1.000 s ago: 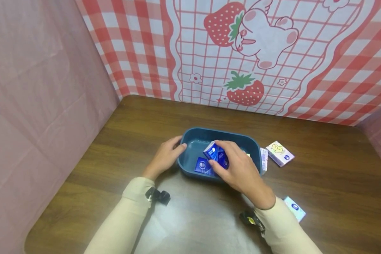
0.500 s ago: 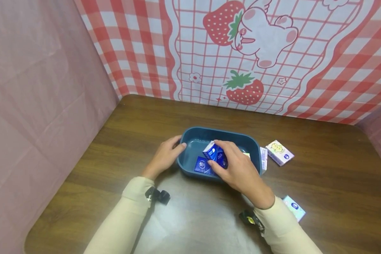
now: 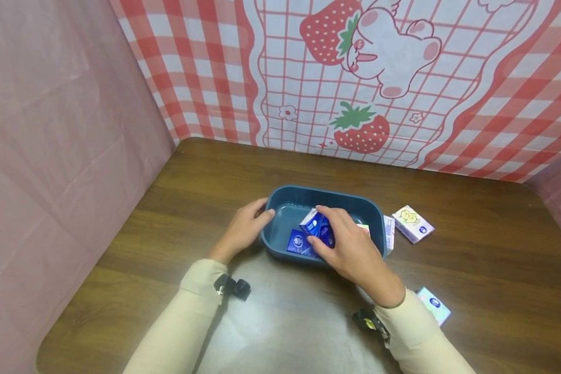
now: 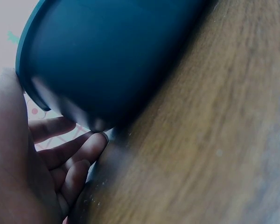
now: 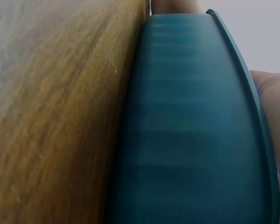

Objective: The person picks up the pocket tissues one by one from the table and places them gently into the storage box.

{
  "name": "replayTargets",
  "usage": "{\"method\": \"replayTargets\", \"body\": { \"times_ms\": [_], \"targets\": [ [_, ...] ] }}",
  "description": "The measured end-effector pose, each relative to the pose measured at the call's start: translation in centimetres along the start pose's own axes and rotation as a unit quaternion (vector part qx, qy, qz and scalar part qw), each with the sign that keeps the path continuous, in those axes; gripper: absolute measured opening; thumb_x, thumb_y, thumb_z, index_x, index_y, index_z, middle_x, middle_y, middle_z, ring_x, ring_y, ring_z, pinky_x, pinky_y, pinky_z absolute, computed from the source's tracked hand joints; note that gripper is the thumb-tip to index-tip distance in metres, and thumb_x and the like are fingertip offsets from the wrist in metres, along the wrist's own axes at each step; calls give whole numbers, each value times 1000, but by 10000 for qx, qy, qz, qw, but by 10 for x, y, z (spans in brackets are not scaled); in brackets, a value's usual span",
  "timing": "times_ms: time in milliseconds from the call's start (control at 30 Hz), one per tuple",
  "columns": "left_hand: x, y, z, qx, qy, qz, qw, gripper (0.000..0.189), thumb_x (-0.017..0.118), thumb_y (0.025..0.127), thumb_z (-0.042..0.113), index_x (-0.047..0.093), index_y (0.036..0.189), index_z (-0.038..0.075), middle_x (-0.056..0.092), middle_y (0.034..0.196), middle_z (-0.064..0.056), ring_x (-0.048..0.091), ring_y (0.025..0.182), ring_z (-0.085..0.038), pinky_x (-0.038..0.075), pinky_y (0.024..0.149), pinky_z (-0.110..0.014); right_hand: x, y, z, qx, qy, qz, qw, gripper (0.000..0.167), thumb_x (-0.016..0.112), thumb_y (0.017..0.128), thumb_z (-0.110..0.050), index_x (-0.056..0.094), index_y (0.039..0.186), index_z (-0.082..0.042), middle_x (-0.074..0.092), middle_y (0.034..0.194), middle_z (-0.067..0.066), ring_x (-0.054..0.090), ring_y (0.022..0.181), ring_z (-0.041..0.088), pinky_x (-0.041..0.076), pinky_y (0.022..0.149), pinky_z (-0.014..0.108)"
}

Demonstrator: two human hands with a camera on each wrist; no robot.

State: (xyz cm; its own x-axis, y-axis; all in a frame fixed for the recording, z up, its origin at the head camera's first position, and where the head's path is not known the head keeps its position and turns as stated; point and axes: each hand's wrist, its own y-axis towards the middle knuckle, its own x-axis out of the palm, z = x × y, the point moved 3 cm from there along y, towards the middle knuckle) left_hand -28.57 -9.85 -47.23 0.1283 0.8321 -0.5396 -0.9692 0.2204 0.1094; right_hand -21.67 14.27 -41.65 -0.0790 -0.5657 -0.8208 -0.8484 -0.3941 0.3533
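Observation:
A dark teal plastic bin stands on the wooden table. My left hand holds its left end, thumb over the rim; the left wrist view shows the fingers bent against the outer wall. My right hand reaches inside and pinches a small blue-and-white pocket tissue pack, tilted, between thumb and fingers. Below it lies a dark blue pack, with another blue pack partly under the hand. A pale yellowish corner of something shows behind the hand. In the right wrist view, the bin wall hides the packs.
A white-and-purple pack stands against the bin's right outer side. Further right lies a pale pack with a yellow print. A light blue pack is beside the right sleeve. A checked cloth hangs behind the table.

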Motion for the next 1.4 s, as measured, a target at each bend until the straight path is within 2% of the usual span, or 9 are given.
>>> {"method": "replayTargets", "body": {
  "times_ms": [333, 567, 867, 1067, 1400],
  "targets": [
    [-1, -1, 1, -12, -15, -22, 10000, 50, 54, 100, 38, 56, 142, 10, 60, 138, -10, 56, 126, -28, 43, 107, -48, 0, 0, 0, 36, -37, -18, 10000, 66, 73, 92, -35, 44, 148, -16, 51, 143, 9, 53, 129, 28, 49, 98, 51],
    [0, 0, 1, -53, -9, -26, 10000, 50, 54, 100, 38, 56, 142, 11, 59, 139, -10, 55, 127, -27, 43, 107, -48, -1, 0, 0, -81, -75, 130, 9999, 60, 72, 93, -29, 47, 145, -12, 52, 142, 10, 53, 129, 28, 47, 102, 52],
    [0, -1, 1, -84, 16, -47, 10000, 50, 54, 101, 39, 56, 143, 11, 59, 140, -9, 54, 129, -27, 42, 108, -48, -4, -1, -2, -375, -127, 591, 9975, 45, 69, 93, -25, 60, 133, -6, 60, 131, 10, 59, 119, 27, 51, 98, 50],
    [0, -1, 0, -101, 22, -47, 9999, 51, 53, 101, 40, 56, 143, 12, 59, 140, -9, 54, 129, -27, 42, 108, -48, -4, -2, -1, -503, -92, 708, 9962, 34, 70, 92, -22, 67, 123, -8, 66, 122, 7, 62, 113, 25, 53, 95, 50],
    [0, 0, 1, -58, -20, -37, 10000, 50, 54, 100, 39, 56, 142, 12, 59, 139, -9, 55, 127, -27, 42, 107, -49, -8, -2, -3, -612, -145, 864, 9943, 31, 72, 91, -22, 69, 119, -8, 68, 118, 5, 64, 110, 24, 53, 94, 49]
  ]
}}
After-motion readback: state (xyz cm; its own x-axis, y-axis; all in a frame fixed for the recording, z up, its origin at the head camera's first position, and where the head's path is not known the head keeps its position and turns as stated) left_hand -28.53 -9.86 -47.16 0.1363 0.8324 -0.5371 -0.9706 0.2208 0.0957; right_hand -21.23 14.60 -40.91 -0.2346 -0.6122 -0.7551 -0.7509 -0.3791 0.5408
